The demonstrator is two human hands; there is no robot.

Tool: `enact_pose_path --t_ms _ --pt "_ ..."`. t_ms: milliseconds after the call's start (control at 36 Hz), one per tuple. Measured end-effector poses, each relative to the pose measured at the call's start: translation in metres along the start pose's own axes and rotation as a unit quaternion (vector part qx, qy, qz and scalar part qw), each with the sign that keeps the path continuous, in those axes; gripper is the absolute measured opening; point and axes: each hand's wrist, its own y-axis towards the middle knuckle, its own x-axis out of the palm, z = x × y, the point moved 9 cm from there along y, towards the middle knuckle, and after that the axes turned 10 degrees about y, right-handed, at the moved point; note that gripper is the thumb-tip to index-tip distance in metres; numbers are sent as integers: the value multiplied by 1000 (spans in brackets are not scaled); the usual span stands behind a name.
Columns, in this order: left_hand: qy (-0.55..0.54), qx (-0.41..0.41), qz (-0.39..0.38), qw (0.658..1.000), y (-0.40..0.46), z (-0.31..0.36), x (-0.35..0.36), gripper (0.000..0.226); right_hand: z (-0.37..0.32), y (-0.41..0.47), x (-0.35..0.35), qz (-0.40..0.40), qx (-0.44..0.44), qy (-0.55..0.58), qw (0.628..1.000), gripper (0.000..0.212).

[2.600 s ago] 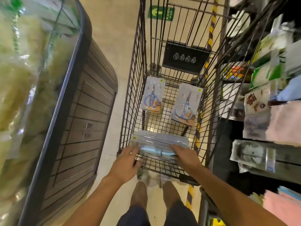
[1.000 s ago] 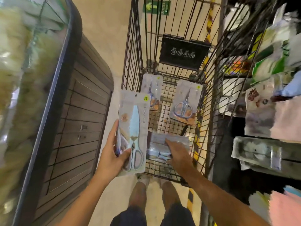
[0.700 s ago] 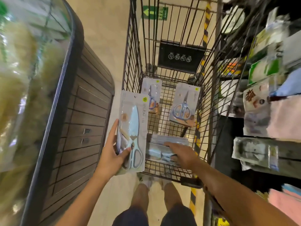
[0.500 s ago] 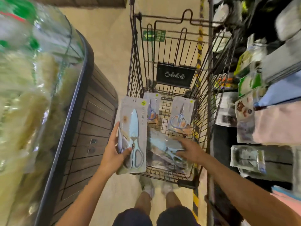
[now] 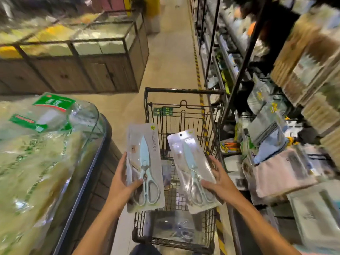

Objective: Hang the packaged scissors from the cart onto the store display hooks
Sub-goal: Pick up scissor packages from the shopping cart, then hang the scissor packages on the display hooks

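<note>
Left hand point(image 5: 122, 183) grasping one scissors package point(image 5: 144, 168), right hand point(image 5: 219, 181) grasping second package point(image 5: 193, 170), both above the cart point(image 5: 184, 115). Long axes upright, hang-holes away from grips. Display rack point(image 5: 276, 144) rightward; right grip nearer.

A wire cart point(image 5: 184, 115) stands ahead in the aisle. Two scissors packs are held above it, side by side: one point(image 5: 145, 168) to the left, one point(image 5: 192, 170) to the right. A display bin point(image 5: 88, 162) sits left of the cart, shelving point(image 5: 276, 144) right.
</note>
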Motion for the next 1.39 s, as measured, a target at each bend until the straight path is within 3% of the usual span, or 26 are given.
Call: enact_pose_path --t_ms 194,250,389,528,750,1083,1389 --pt "-26 22 -21 999 -3 19 4 99 -33 -62 13 38 -79 -6 996 86" --pt "-21 104 -106 989 -1 55 -3 99 -39 -97 24 145 -130 25 981 85" --pt "-30 123 -113 986 4 62 3 99 -57 -119 30 178 -155 35 971 84" --pt "-72 151 -219 961 -14 70 18 98 -36 -188 54 324 -188 107 921 84" --pt "-55 174 -360 915 -78 74 51 103 -21 -307 83 449 -222 81 862 84" --pt "-57 297 -478 824 -251 128 118 99 28 -532 101 604 -252 93 750 83" --pt "-78 358 -566 738 -511 139 165 94 92 -797 148 720 -259 70 640 78"
